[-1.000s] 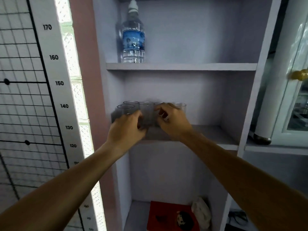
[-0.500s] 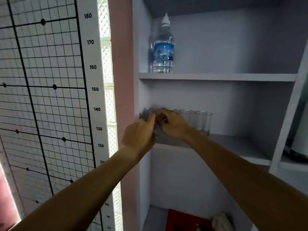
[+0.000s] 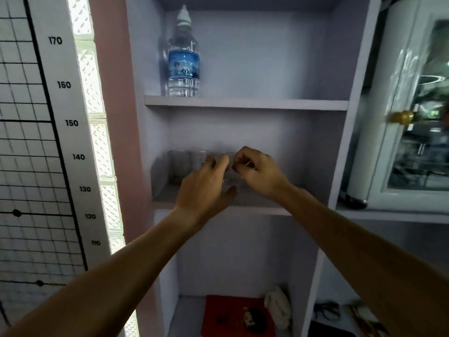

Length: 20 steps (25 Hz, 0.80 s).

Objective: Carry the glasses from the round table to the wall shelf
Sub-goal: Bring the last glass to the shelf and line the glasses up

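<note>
Several clear glasses stand in a row at the left of the middle board of the pale wall shelf. Both my hands reach into this compartment. My left hand wraps around one blurred glass that sits on the board, thumb under, fingers over. My right hand is just to its right, fingers curled and pinched at the rim of that same glass. The glasses behind my hands are partly hidden. The round table is out of view.
A water bottle stands on the shelf board above. Below lie a red box and a white cloth. A height chart hangs on the left. A white glass-door cabinet stands on the right.
My view has swung back to the right and down. Both hands have moved rightward along the row, from the leftmost glasses to a glass nearer the middle of the board.
</note>
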Motion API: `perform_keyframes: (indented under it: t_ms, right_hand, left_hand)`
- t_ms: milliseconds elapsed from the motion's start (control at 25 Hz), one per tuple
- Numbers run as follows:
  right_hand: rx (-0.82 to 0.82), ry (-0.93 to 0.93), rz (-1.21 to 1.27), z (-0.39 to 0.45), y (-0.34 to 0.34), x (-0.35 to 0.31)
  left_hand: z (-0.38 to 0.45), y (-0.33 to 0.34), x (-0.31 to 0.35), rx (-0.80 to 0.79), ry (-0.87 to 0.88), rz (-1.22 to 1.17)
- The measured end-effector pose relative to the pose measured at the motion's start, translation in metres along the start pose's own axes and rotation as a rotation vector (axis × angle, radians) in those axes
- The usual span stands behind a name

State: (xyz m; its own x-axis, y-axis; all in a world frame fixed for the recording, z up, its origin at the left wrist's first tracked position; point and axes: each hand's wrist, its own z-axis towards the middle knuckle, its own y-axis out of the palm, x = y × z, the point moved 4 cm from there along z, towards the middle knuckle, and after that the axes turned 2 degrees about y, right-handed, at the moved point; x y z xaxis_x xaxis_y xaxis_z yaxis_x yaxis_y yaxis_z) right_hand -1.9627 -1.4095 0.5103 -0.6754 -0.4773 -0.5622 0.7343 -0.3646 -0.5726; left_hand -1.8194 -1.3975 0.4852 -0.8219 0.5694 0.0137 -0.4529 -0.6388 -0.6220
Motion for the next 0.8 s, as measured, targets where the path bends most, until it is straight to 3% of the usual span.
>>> perform_keyframes:
  t_ms: [400,800]
  right_hand:
    - [0.071,0.212,0.022,-0.034,-0.057,0.045]
    - [0.165,0.345,0.084,-0.032,-0.061,0.061]
  left_hand:
    - [0.024,0.041,0.061,-0.091,0.054,-0.068]
    - [0.033,0.065,0.056,-0.106,0.032,-0.108]
